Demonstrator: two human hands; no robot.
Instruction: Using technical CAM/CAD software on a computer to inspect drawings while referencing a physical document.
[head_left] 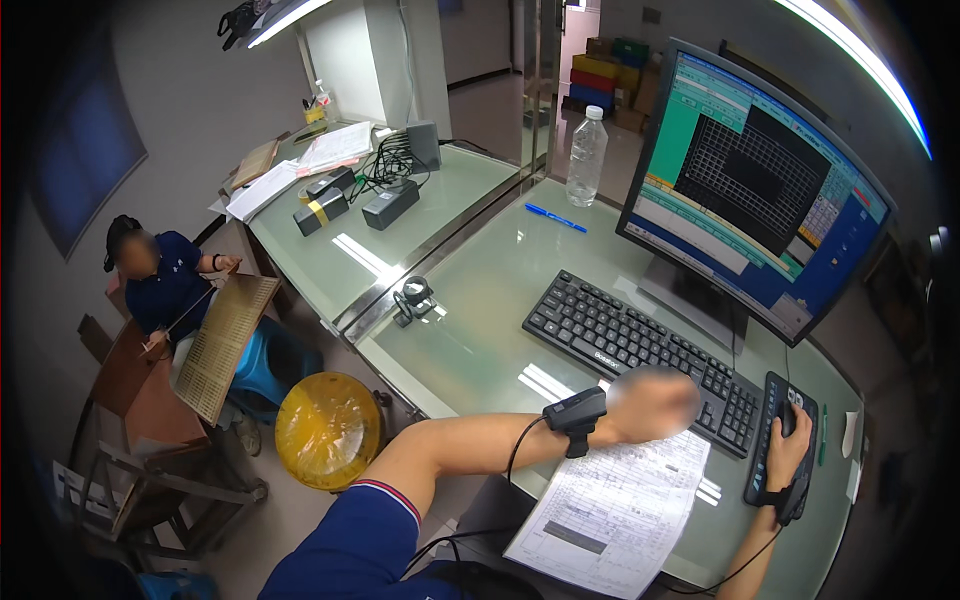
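My left hand (655, 400) is blurred; it rests at the near edge of a black keyboard (630, 345), above a printed paper form (615, 515) lying on the glass desk (470, 340). A black device (575, 412) is strapped to that wrist. My right hand (790, 450) lies over a black mouse (788, 418) on a dark mouse pad (775, 440) to the right of the keyboard. A monitor (750, 185) with a grid window stands behind the keyboard.
A clear water bottle (586, 157) and a blue pen (556, 217) sit behind the keyboard. The left desk holds black boxes (390, 204), cables and papers (335, 148). A seated person (165, 285) at left holds a perforated board (225, 345). A yellow stool (328, 430) stands below.
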